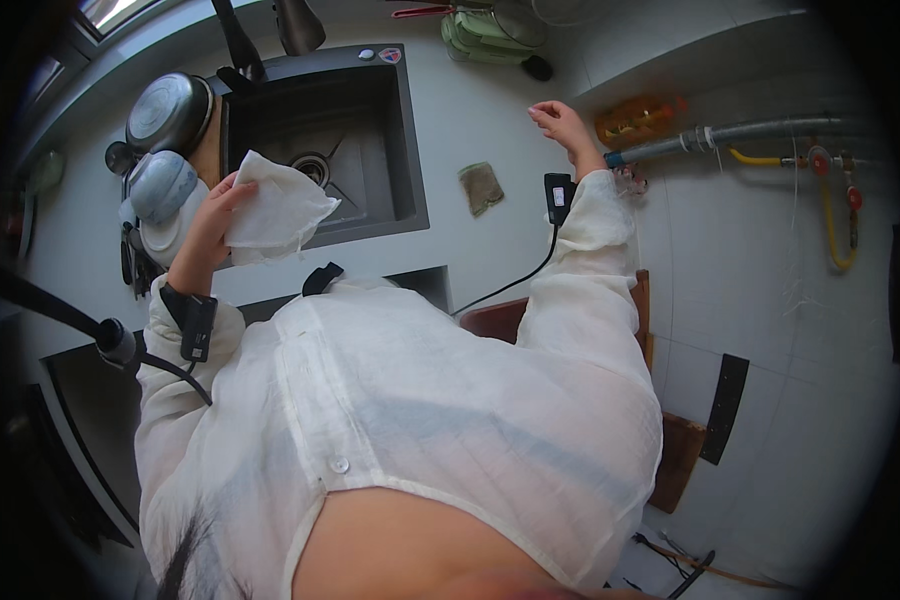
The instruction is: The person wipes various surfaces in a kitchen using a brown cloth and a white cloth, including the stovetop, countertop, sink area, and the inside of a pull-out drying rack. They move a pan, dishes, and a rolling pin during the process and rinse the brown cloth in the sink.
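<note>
In my left hand point(217, 217) is a folded white cloth point(274, 206), pinched between thumb and fingers. It hangs over the near left part of the dark kitchen sink point(416, 172), whose drain shows behind it. My right hand point(562, 127) is raised at the right end of the counter, near the wall; its fingers are curled, with nothing visible in them. Between the sink and my right hand, a brownish-green scouring pad point(481, 187) lies on the pale countertop point(450, 120).
Left of the sink stand an upturned metal pan point(169, 112), stacked bowls point(163, 184) and utensils. Green containers point(484, 37) are at the back. A dark faucet point(244, 52) rises behind the sink. On the right, a metal pipe point(757, 127) runs beside an orange container point(634, 120).
</note>
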Demonstrator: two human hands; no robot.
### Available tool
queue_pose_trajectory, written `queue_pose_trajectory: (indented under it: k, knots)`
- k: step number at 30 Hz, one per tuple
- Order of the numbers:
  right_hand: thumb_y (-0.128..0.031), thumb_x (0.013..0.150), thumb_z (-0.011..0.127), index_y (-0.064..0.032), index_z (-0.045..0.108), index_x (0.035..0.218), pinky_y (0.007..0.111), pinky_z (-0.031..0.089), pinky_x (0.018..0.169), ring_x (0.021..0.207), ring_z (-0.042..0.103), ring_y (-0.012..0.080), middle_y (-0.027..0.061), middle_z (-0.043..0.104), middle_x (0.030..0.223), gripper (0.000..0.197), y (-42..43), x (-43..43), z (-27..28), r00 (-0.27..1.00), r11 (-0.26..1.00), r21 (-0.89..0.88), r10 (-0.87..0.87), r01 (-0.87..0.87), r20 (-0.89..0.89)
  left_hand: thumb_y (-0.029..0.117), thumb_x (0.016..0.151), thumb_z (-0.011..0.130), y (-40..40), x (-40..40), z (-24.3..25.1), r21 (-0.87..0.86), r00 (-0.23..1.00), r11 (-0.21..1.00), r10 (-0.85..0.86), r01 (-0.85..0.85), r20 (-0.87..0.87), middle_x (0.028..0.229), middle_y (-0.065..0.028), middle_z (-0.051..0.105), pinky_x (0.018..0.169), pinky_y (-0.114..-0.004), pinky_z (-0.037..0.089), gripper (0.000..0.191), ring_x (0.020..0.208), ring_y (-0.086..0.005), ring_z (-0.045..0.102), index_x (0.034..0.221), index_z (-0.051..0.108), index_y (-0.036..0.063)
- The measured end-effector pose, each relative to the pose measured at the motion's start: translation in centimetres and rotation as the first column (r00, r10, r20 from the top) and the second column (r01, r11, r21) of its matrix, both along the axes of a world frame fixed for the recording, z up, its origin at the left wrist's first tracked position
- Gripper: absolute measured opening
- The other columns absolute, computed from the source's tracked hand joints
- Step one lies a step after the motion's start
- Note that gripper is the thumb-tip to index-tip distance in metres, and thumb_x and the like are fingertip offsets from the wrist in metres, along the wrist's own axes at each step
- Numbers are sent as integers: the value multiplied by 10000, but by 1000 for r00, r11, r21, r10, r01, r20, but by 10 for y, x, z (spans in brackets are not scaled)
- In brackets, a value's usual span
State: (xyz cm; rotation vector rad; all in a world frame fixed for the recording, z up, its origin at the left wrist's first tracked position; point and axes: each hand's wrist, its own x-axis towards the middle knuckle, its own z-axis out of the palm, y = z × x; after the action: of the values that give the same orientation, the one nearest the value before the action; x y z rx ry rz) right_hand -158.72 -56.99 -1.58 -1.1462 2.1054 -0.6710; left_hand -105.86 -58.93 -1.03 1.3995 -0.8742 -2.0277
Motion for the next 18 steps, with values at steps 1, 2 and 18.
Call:
queue_pose_trajectory:
  k: [1,2,18]
  knots:
    - [-323,727,649,-37,528,1024,280,410,777,906,508,172,86,557,978,430,-11,-11,-6,999,1000,17,-2,2,-39,173,790,534,1,4,-4,28,999,999,34,-35,39,969,-96,536,778,-328,457,336,901,-213,535,1105,457,88]
    - [-337,733,643,-37,526,1023,279,402,789,934,491,170,90,542,1005,433,-23,-22,-13,997,999,32,-3,6,-80,145,804,503,4,7,-3,10,996,997,76,-77,46,970,-85,542,757,-302,468,306,859,-186,555,1093,448,61]
    - [-464,543,709,-84,389,1222,374,379,903,1117,430,301,168,416,1238,842,-173,-191,-176,796,954,266,266,-138,-544,155,817,513,10,-28,-19,112,941,935,331,-338,76,971,-85,559,767,-287,458,291,866,-173,560,1081,468,43]
